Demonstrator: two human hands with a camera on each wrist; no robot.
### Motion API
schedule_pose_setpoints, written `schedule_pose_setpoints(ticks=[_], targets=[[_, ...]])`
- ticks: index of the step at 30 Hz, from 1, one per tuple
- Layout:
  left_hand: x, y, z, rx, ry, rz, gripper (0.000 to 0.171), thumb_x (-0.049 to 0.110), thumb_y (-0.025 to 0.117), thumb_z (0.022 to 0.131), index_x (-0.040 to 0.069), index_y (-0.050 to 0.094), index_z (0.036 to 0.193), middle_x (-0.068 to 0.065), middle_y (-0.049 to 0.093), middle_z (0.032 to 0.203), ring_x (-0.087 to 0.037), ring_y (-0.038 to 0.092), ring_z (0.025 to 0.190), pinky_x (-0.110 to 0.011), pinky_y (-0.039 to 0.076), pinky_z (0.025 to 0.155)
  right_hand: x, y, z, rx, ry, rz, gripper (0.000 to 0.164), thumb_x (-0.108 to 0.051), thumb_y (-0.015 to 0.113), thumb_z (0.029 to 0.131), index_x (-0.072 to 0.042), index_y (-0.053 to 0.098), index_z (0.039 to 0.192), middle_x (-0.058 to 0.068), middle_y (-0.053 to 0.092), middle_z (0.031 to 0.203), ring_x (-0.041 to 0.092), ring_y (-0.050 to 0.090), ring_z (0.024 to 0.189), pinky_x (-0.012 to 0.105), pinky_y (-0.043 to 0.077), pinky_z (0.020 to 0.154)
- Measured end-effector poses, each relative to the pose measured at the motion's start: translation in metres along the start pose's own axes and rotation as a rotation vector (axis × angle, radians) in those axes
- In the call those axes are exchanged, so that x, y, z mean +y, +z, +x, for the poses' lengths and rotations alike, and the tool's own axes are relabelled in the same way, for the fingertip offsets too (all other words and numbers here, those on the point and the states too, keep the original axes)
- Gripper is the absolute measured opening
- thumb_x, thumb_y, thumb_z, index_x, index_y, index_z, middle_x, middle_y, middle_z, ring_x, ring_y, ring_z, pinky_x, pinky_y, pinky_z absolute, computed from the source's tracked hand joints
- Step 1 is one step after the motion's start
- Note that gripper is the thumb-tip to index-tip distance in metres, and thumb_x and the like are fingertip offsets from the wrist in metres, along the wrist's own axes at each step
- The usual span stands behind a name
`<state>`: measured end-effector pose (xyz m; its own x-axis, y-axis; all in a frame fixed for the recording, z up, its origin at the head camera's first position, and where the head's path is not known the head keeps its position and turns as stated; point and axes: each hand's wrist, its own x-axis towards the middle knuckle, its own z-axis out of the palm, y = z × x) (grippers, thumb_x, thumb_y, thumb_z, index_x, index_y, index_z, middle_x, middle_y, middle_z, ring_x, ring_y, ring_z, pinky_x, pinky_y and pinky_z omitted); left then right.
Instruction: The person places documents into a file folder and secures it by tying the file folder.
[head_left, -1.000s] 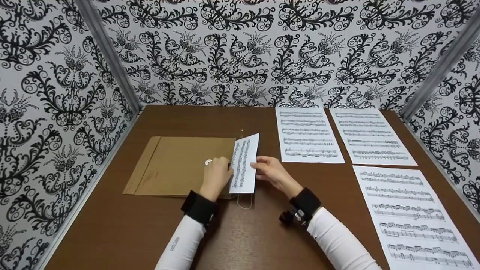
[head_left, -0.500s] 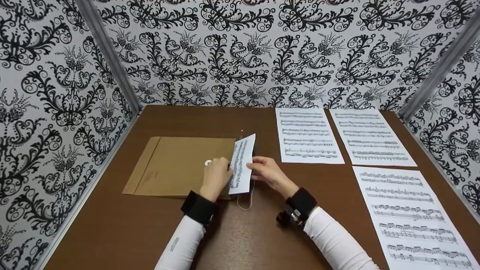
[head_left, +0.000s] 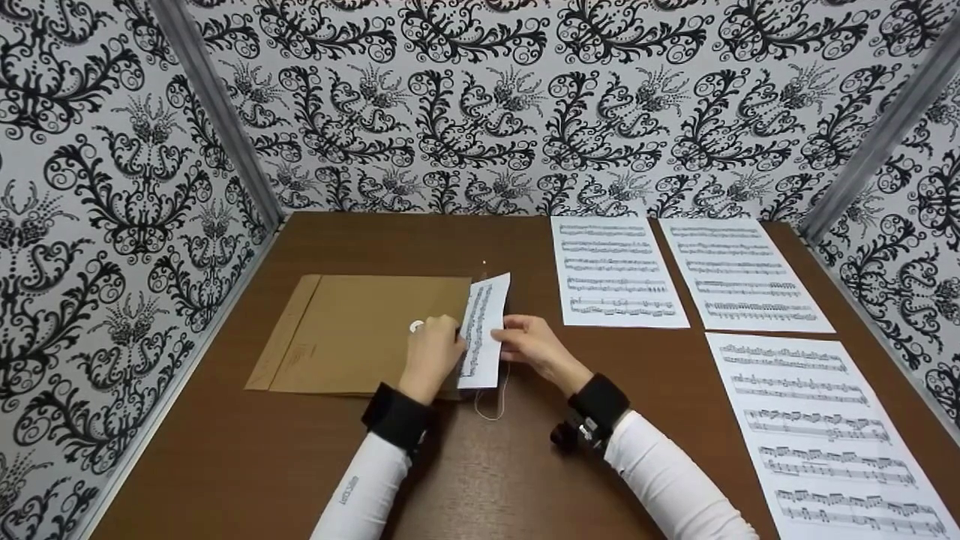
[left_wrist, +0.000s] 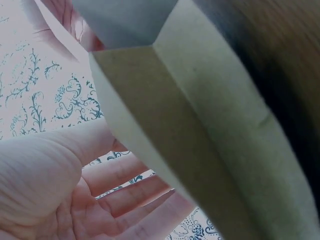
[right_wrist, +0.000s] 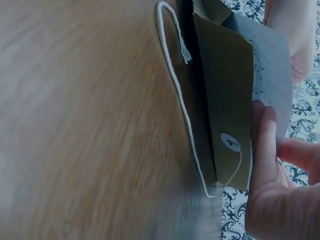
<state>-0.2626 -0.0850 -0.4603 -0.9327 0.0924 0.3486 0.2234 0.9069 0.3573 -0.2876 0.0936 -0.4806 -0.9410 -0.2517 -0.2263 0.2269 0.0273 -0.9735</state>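
A brown paper envelope [head_left: 367, 330] lies on the table, its mouth toward the right. My left hand [head_left: 433, 351] grips its upper edge at the mouth; the left wrist view shows the thumb and fingers at the raised paper wall [left_wrist: 150, 120]. A sheet of music [head_left: 482, 337] sticks partway out of the mouth, its left part hidden inside. My right hand [head_left: 541, 349] pinches the sheet's outer edge between thumb and fingers. In the right wrist view, the envelope flap [right_wrist: 227, 85] carries a white button [right_wrist: 230, 142] with a string [right_wrist: 182, 110] trailing onto the table.
Two sheets of music, one at back centre-right [head_left: 619, 271] and another at back right [head_left: 746, 274], lie flat on the brown table [head_left: 480, 480]. A third music sheet [head_left: 825, 435] lies at front right. Patterned walls [head_left: 480, 97] enclose the table's back and sides.
The sheet of music has slid slightly left, deeper into the envelope, and my right hand has moved left with it. My left hand has stayed at the envelope's mouth.
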Motion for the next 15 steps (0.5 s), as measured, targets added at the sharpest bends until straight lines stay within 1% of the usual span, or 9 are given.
schedule_pose_setpoints(ticks=[3,7,10,15], targets=[[-0.0002,0.0003,0.0003,-0.009,-0.007,-0.011,0.015,0.006,0.073,0.080,0.003,0.067,0.066,-0.021,0.076,0.081,-0.041,0.072,0.071,-0.052,0.056,0.062,0.0016,-0.0001,0.0013,0.002,0.011,0.004,0.042,-0.003,0.061,0.097,0.014,0.054,0.134,0.001,0.070,0.091,0.006,0.069,0.075,0.019,0.060,0.071],[-0.0005,0.0007,0.0003,-0.010,-0.006,0.003,0.014,0.007,0.074,0.080,0.003,0.068,0.068,-0.021,0.077,0.081,-0.041,0.072,0.071,-0.052,0.056,0.062,0.0033,0.0010,0.0030,0.012,0.022,-0.001,0.042,-0.002,0.060,0.097,0.014,0.053,0.135,0.001,0.070,0.089,0.006,0.069,0.073,0.018,0.059,0.068],[-0.0004,0.0002,0.0003,-0.005,-0.002,0.017,0.014,0.008,0.075,0.080,0.003,0.069,0.068,-0.021,0.077,0.081,-0.041,0.072,0.071,-0.051,0.056,0.062,0.0035,0.0030,0.0043,0.030,0.027,-0.010,0.042,-0.002,0.061,0.097,0.013,0.053,0.135,0.001,0.070,0.089,0.006,0.069,0.073,0.017,0.059,0.064],[0.0003,-0.0014,0.0007,-0.008,-0.001,0.015,0.013,0.008,0.075,0.081,0.002,0.070,0.070,-0.021,0.076,0.082,-0.041,0.072,0.072,-0.052,0.055,0.064,0.0023,0.0077,0.0048,0.060,0.028,-0.025,0.038,-0.002,0.061,0.097,0.011,0.057,0.132,0.000,0.069,0.086,0.006,0.068,0.071,0.017,0.057,0.060]])
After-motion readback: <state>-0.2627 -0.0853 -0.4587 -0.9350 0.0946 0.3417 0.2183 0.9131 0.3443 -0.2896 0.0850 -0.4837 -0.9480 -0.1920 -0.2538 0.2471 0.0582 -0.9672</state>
